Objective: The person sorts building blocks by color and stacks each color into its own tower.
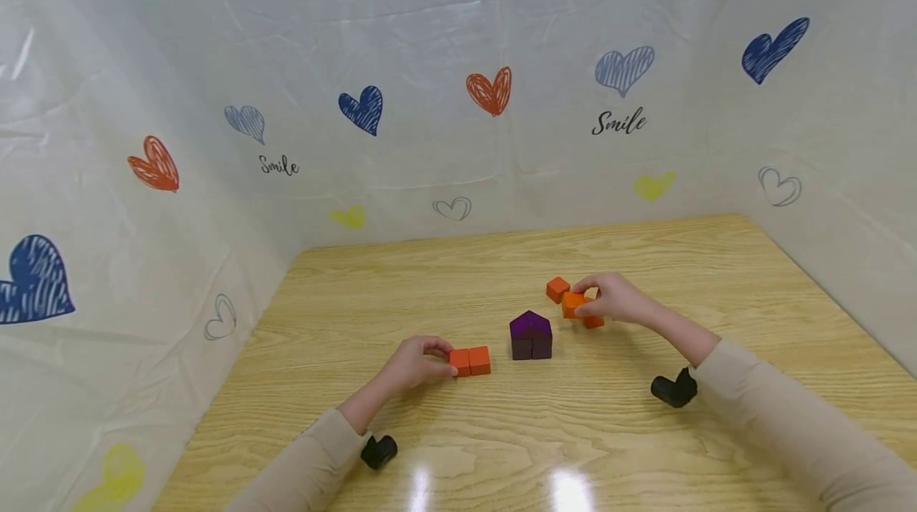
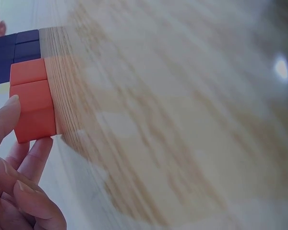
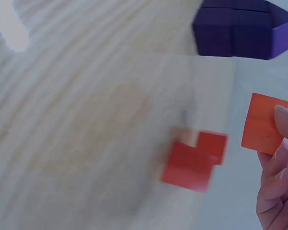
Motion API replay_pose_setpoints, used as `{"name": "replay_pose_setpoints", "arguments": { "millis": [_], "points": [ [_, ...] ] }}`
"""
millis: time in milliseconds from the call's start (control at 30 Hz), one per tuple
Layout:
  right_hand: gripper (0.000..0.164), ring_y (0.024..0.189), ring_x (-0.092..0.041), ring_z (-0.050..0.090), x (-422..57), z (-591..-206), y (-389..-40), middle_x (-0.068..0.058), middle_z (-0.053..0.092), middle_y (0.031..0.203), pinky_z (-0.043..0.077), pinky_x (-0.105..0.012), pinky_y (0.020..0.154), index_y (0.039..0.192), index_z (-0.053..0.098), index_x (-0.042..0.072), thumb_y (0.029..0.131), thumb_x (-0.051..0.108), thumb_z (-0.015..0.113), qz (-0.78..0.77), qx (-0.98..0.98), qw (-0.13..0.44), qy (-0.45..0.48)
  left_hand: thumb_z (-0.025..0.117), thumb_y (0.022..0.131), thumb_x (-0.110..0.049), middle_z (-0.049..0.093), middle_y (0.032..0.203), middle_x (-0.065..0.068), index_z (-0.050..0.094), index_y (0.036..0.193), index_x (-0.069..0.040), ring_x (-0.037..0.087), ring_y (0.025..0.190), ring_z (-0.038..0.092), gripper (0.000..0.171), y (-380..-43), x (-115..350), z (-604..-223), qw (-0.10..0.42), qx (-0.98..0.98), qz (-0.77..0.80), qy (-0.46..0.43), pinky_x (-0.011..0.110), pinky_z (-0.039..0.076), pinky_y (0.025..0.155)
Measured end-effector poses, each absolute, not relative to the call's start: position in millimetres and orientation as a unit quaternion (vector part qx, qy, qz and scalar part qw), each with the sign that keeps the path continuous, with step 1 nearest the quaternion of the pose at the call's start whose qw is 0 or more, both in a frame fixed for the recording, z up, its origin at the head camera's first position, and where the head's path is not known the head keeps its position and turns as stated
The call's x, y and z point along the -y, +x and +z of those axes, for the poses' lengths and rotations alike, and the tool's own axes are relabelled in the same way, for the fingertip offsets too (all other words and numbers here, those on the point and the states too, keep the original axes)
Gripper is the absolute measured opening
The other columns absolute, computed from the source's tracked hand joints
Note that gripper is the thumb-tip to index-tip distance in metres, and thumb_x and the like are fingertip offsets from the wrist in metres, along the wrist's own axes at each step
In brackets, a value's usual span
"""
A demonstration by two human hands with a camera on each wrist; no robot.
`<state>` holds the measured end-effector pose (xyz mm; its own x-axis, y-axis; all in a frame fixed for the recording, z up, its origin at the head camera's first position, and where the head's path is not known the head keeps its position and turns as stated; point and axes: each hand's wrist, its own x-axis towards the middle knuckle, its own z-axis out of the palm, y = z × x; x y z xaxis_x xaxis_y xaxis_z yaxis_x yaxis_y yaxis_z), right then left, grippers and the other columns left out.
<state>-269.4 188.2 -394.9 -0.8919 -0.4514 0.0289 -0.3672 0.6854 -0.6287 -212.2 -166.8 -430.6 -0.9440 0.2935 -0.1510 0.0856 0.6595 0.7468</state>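
Note:
My left hand [image 1: 413, 365] pinches the left one of two orange-red cubes, thumb and fingers at its outer end. That left cube [image 1: 459, 364] sits flush against the right cube [image 1: 480, 361] on the table. My right hand [image 1: 618, 299] holds another orange block [image 3: 261, 123] between thumb and fingers, up off the table. Behind and beside it in the head view lie two more cubes, a far orange cube [image 1: 557, 289] and a partly hidden orange block [image 1: 594, 321]. Between the hands stands a purple block group [image 1: 531, 335], pointed at its far end.
The wooden table [image 1: 401, 281] carries all the blocks. A white sheet [image 1: 423, 170] printed with hearts hangs at the back and along both sides. Black camera pieces stick out below the wrists, one by the left sleeve [image 1: 308, 460] and one by the right sleeve [image 1: 788, 416].

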Motion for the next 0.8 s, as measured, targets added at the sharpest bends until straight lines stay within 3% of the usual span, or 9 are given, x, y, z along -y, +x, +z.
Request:
{"name": "replay_pose_setpoints", "arguments": {
  "millis": [100,367,533,800],
  "points": [
    [0.038,0.057,-0.013,0.043,-185.6,-379.2,-269.8,-0.019,0.062,0.101,0.04,-0.026,0.051,0.111,0.061,-0.006,0.08,0.015,0.069,-0.336,-0.915,0.057,-0.217,0.076,0.075,-0.018,0.066,0.095,0.002,0.066,0.102,-0.008,0.018,0.091,0.059,0.031,-211.7,166.9,-429.2,0.13,-0.902,0.399,0.106,0.037,0.047,0.082],
    [0.04,0.059,-0.015,0.045,-166.9,-345.6,-267.3,-0.015,0.063,0.101,0.039,-0.027,0.052,0.113,0.061,-0.003,0.08,0.018,0.07,-0.335,-0.916,0.056,-0.215,0.076,0.075,-0.018,0.067,0.095,0.003,0.066,0.102,-0.007,0.017,0.09,0.06,0.031,-211.8,166.5,-430.3,0.131,-0.899,0.404,0.106,0.036,0.047,0.082],
    [0.04,0.057,-0.015,0.045,-152.6,-337.0,-263.9,-0.009,0.063,0.084,0.039,-0.028,0.051,0.113,0.062,-0.002,0.079,0.018,0.07,-0.347,-0.91,0.062,-0.217,0.076,0.075,-0.018,0.066,0.096,0.003,0.065,0.102,-0.007,0.018,0.09,0.06,0.031,-211.6,167.0,-430.4,0.132,-0.897,0.407,0.108,0.037,0.047,0.083],
    [0.041,0.051,-0.013,0.049,-126.5,-331.5,-255.6,-0.006,0.062,0.071,0.043,-0.027,0.051,0.114,0.062,-0.002,0.079,0.016,0.071,-0.368,-0.895,0.074,-0.239,0.075,0.075,-0.018,0.066,0.095,0.002,0.066,0.102,-0.008,0.018,0.091,0.059,0.031,-211.4,167.5,-429.8,0.133,-0.898,0.405,0.109,0.038,0.046,0.084]
  ]
}}
